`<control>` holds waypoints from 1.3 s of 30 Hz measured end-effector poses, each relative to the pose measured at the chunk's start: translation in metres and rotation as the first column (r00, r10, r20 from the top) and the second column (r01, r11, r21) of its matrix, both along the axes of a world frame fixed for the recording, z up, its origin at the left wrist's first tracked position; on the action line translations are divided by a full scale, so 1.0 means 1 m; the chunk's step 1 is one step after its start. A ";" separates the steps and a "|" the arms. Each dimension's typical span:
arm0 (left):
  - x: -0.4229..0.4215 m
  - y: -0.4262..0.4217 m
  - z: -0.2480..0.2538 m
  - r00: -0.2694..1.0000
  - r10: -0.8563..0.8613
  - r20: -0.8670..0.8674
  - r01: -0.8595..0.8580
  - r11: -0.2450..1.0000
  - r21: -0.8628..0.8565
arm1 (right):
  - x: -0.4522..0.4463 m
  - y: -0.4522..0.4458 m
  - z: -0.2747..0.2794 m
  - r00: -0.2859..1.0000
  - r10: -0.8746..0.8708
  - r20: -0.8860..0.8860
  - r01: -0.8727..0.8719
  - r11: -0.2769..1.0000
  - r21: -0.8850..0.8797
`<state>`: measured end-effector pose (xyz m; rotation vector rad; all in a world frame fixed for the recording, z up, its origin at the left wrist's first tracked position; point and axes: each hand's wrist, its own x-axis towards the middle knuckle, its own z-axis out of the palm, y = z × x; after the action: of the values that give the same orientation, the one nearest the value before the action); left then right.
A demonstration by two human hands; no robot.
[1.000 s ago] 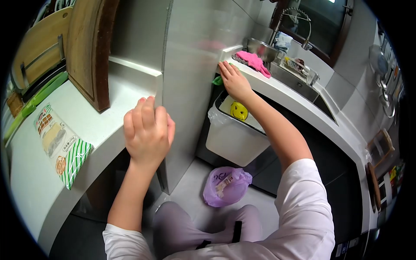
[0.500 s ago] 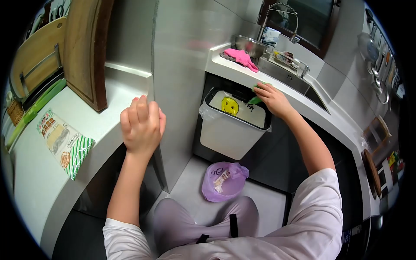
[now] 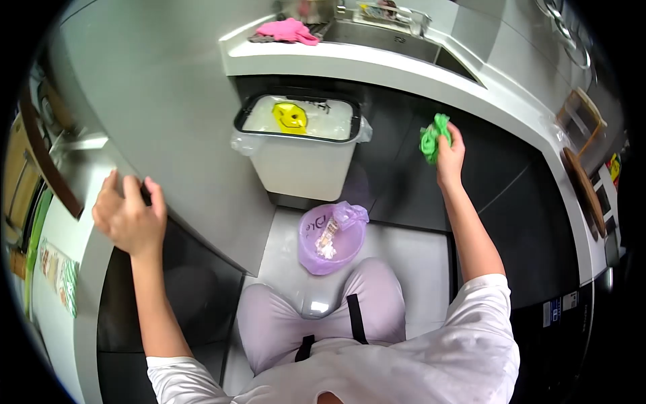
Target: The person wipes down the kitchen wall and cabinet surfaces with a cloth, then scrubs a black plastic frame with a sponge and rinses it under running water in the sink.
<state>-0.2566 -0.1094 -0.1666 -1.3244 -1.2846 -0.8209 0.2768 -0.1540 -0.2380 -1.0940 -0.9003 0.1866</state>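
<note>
"One green bundle (image 3: 431, 141), and the right hand (image 3: 452, 156) has it?"

"Yes, at 2 o'clock from the middle of the view. The grip is narrow, thumb and fingers pinched onto its right side, in front of the dark cabinet (image 3: 397, 182)."

"How far along is the work?"

"As I judge it, taking hold is done and the bundle is clear of every surface; letting go is left. It is well apart from the white bin (image 3: 303, 172), which stands at 9 o'clock from it, and from the purple bag (image 3: 344, 241) on the floor (image 3: 404, 249), between 7 and 8."

"Which way does it point?"

"It's crumpled, with no clear front. The long axis runs roughly 1 to 7 o'clock, one end poking up towards 1."

"And the left hand (image 3: 131, 214)?"

"At 9 o'clock in the view, fingers bent, near the left worktop (image 3: 86, 289). I can't tell whether it holds anything. A striped packet (image 3: 59, 273) lies at 8 o'clock from it."

"Farther out?"

"From the bundle, the sink (image 3: 367, 37) is at 11, a pink cloth (image 3: 289, 30) at 10."
</note>
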 end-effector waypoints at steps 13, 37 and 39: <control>-0.014 0.025 0.000 0.932 0.341 -0.124 -0.317 0.931 0.178 | -0.003 0.101 -0.057 -0.045 -0.383 0.923 0.350 0.859 0.373; -0.038 0.024 0.000 0.937 0.256 -0.238 -0.243 0.967 0.080 | 0.074 0.057 -0.095 -0.103 -0.364 0.926 0.203 0.904 0.377; -0.049 0.027 0.000 0.918 0.269 -0.290 -0.252 0.963 0.098 | 0.071 0.055 -0.145 -0.092 -0.285 0.954 0.213 0.930 0.299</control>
<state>-0.3061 -0.0826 -0.1667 -1.1487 -1.1521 -0.4460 0.3481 -0.0990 -0.3834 -1.2475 -1.9894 -1.2340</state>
